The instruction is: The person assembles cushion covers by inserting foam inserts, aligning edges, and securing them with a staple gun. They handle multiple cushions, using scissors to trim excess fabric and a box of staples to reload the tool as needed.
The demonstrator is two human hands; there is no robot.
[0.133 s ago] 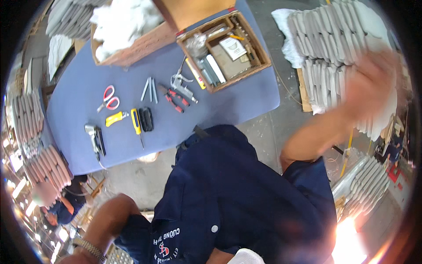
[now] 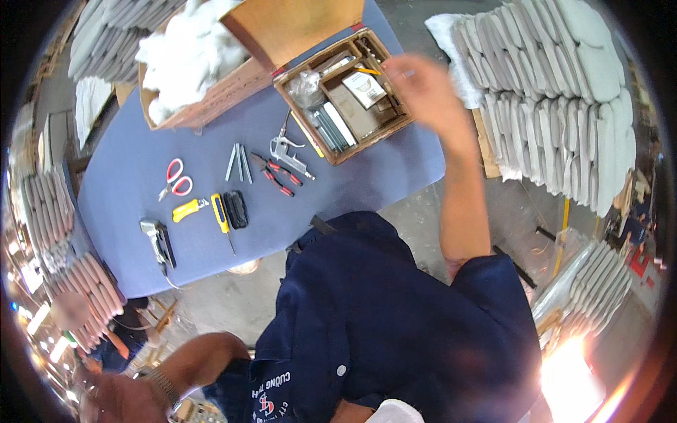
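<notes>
While the right arm stretches forward over the table, the right hand (image 2: 421,92) hangs at the right-hand rim of an open wooden box (image 2: 377,139), its fingers pointing toward the compartments. Motion blurs that hand, so one cannot tell how far its fingers are spread, whether they pinch anything, or whether they touch the wood or only pass above it. The box sits near the right end of the blue table (image 2: 127,264), its lid (image 2: 300,32) tipped back. Inside, closest to the blurred fingers, are a yellow stick (image 2: 367,70) and a white card (image 2: 367,92); farther left lie a crumpled clear bag (image 2: 305,88) and, below it, a white bar (image 2: 340,123) beside some dark bars (image 2: 328,130). The left hand (image 2: 116,396) is low at the left, well apart from the tabletop, with a metal-banded watch (image 2: 163,388) on its wrist; it too is smeared and dim, and whether it is spread, curled or gripping something cannot be made out. Between the hands, tools lie on the table: a grey air gun (image 2: 289,155) just beside red-handled pliers (image 2: 276,174), several thin metal strips (image 2: 239,163), red-handled scissors (image 2: 185,186), a yellow cutter (image 2: 187,210), a yellow screwdriver (image 2: 219,211) against a black case (image 2: 236,209), and a metal stapler (image 2: 156,240) nearest the left forearm. Behind them, a carton (image 2: 211,106) brims with white stuffing (image 2: 190,49).
</notes>
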